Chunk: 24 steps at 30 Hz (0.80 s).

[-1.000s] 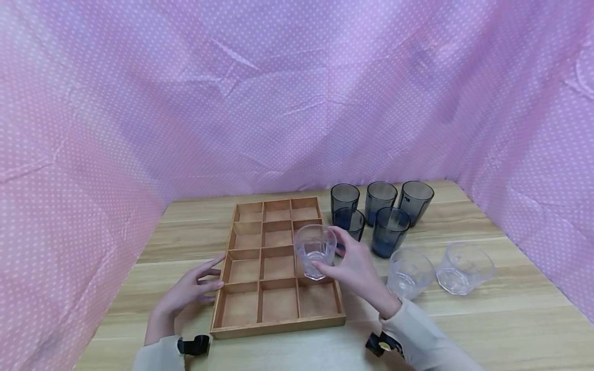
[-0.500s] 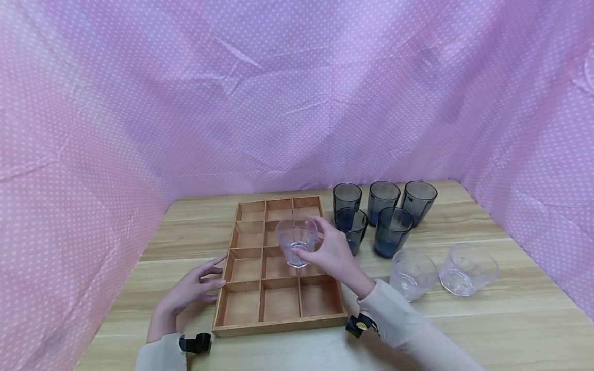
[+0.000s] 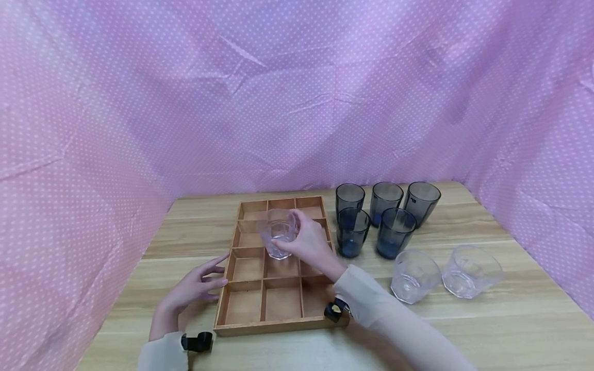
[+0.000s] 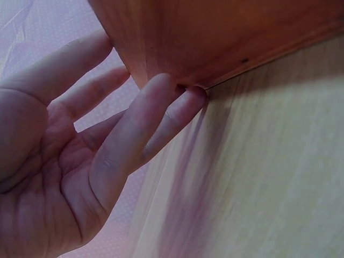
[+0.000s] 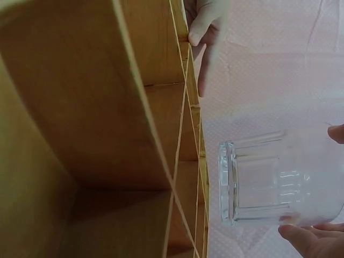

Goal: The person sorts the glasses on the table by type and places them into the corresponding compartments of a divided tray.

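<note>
My right hand [image 3: 310,245] pinches a clear glass [image 3: 277,238] by its sides, thumb nearer me and fingers round the far side. The glass is upright, above the dividers of a wooden compartment box [image 3: 278,327], and overlaps its middle columns in the head view. In the right wrist view the glass [image 5: 260,183] shows its faceted base toward the box, apart from the dividers. My left hand [image 3: 194,283] rests at the box's left side with fingers spread loosely. Its fingertips touch the outer wall [image 4: 226,37] in the left wrist view.
Several dark grey-blue glasses [image 3: 394,239] stand in a group right of the box. Two more clear glasses [image 3: 414,281] are nearer me at the right. A pink dotted cloth [image 3: 297,103] hangs around the back and sides of the wooden table [image 3: 506,330].
My right hand has carried the clear glass leftward and away from me, from the box's right columns toward its middle. My left hand has stayed at the box's side.
</note>
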Available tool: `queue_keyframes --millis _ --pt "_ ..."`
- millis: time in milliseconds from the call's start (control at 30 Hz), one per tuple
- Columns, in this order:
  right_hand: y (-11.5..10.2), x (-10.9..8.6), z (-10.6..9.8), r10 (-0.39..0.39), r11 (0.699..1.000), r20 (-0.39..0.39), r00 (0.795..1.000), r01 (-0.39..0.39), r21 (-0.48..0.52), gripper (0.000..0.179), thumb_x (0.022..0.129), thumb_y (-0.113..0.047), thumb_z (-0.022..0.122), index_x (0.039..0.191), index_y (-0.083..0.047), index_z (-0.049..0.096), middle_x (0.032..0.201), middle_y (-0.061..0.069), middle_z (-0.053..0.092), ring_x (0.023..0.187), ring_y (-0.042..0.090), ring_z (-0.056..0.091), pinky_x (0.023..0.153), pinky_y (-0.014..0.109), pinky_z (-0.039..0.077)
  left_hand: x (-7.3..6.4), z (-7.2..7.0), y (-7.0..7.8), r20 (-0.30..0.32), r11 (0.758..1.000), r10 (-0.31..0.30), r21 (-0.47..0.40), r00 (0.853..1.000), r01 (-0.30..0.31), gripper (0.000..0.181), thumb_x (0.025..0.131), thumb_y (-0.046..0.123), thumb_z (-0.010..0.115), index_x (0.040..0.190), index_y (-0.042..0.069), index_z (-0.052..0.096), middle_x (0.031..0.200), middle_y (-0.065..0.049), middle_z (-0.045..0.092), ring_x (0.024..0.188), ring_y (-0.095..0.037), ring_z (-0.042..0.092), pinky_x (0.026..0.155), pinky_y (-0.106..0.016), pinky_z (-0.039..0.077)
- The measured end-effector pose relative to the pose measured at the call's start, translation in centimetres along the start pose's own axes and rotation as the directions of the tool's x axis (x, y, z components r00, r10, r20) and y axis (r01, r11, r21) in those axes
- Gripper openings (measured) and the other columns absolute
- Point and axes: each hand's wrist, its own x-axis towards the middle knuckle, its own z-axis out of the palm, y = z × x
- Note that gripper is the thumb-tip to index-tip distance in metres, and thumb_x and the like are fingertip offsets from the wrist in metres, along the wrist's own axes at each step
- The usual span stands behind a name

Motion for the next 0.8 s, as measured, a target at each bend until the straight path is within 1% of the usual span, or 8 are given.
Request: queue_keyframes --millis 67,200,267,367,433,567,667,800 --pt "-0.1 0.4 0.5 -0.009 1.0 0.002 1.0 0.009 0.003 0.068 0.069 -0.028 0.086 0.125 -0.005 0.056 0.105 0.011 0.068 0.086 0.021 0.061 0.071 0.03 0.053 0.0 0.1 0.0 -0.002 1.0 -0.005 -0.004 1.0 0.005 0.076 0.094 0.022 0.064 0.155 0.013 0.02 0.144 -0.039 0.028 0.118 -0.035 0.056 0.082 -0.037 0.06" --pt "-0.3 1.2 1.5 -0.031 0.999 0.015 0.999 0.03 0.019 0.065 0.07 -0.028 0.086 0.122 -0.004 0.056 0.105 0.012 0.067 0.085 0.017 0.059 0.07 0.025 0.052 -0.1 0.1 0.1 0.008 1.0 0.013 -0.006 1.0 -0.013 0.077 0.094 0.021 0.064 0.155 0.011 0.018 0.143 -0.04 0.027 0.118 -0.035 0.055 0.081 -0.037 0.06" --pt "-0.4 1.6 1.9 -0.033 0.999 0.028 0.999 0.032 0.034 0.065 0.071 -0.027 0.085 0.123 -0.002 0.055 0.106 0.013 0.067 0.081 0.017 0.057 0.065 0.023 0.05 -0.1 0.1 0.1 0.012 1.0 0.021 -0.008 1.0 -0.021 0.077 0.094 0.02 0.063 0.155 0.01 0.017 0.143 -0.041 0.027 0.118 -0.035 0.055 0.081 -0.037 0.06" --pt "-0.8 2.2 2.7 -0.032 0.998 0.046 0.998 0.029 0.05 0.068 0.072 -0.028 0.084 0.126 0.001 0.053 0.108 0.015 0.066 0.08 0.016 0.055 0.063 0.021 0.048 -0.1 0.1 0.1 0.011 1.0 0.023 -0.015 1.0 -0.023 0.076 0.095 0.019 0.063 0.155 0.009 0.017 0.143 -0.041 0.028 0.117 -0.034 0.055 0.08 -0.036 0.06" --pt "-0.9 2.5 3.2 -0.025 0.998 0.055 0.998 0.021 0.058 0.07 0.073 -0.028 0.084 0.128 0.002 0.052 0.11 0.015 0.066 0.082 0.017 0.057 0.064 0.021 0.048 -0.1 0.1 0.1 0.011 1.0 0.022 -0.018 1.0 -0.022 0.076 0.095 0.019 0.063 0.155 0.009 0.018 0.143 -0.041 0.028 0.117 -0.034 0.055 0.079 -0.036 0.06" --pt "-1.2 3.2 4.1 0.001 0.999 0.057 0.998 -0.004 0.053 0.074 0.073 -0.03 0.084 0.131 0.002 0.05 0.117 0.016 0.066 0.089 0.02 0.061 0.069 0.024 0.053 -0.1 0.1 0.1 0.01 1.0 0.019 -0.012 1.0 -0.019 0.077 0.095 0.02 0.063 0.155 0.01 0.017 0.143 -0.041 0.027 0.118 -0.035 0.054 0.08 -0.037 0.061" --pt "-1.3 3.7 4.6 0.019 0.999 0.042 0.999 -0.021 0.04 0.076 0.073 -0.031 0.084 0.133 0.0 0.05 0.118 0.015 0.066 0.097 0.023 0.063 0.078 0.029 0.056 -0.1 0.2 0.1 0.007 1.0 0.008 -0.013 1.0 -0.008 0.078 0.094 0.021 0.064 0.156 0.011 0.017 0.144 -0.041 0.026 0.118 -0.035 0.054 0.081 -0.038 0.06" --pt "-1.5 4.4 5.3 0.037 0.999 0.031 0.999 -0.038 0.032 0.074 0.073 -0.032 0.084 0.132 -0.001 0.051 0.119 0.015 0.065 0.107 0.026 0.061 0.09 0.036 0.055 -0.1 0.1 0.2 0.004 1.0 0.002 -0.009 1.0 -0.002 0.078 0.094 0.023 0.064 0.155 0.011 0.017 0.143 -0.041 0.026 0.118 -0.035 0.055 0.082 -0.039 0.06"
